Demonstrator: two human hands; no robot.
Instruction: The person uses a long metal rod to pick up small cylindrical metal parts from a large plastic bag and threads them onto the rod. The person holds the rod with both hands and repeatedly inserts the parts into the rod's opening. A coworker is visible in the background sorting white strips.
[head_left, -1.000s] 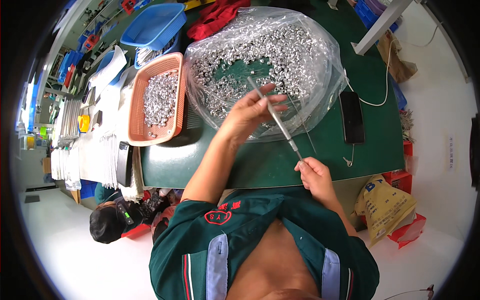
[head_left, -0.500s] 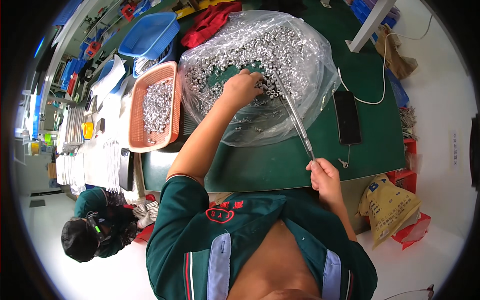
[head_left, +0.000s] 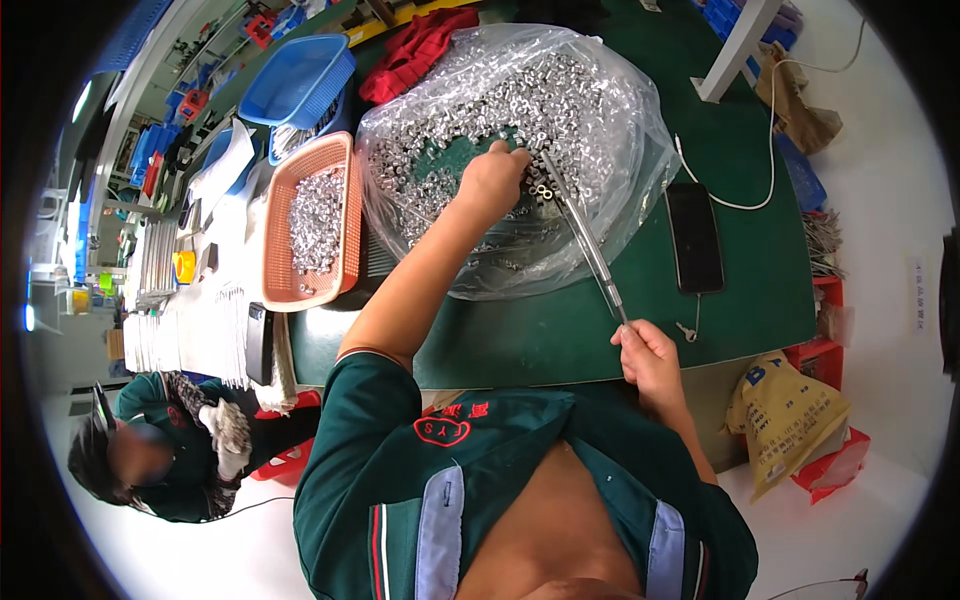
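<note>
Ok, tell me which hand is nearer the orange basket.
Left: the left hand is right of the orange basket, at the small metal pieces; the right hand, holding a metal rod, is farther right.

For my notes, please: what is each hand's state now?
Left hand: at metal pieces; grip cannot be told.
Right hand: closed, holding a metal rod.

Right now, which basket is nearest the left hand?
The orange basket, just left of the clear bag; the blue baskets lie beyond it, farther from the left hand.
</note>
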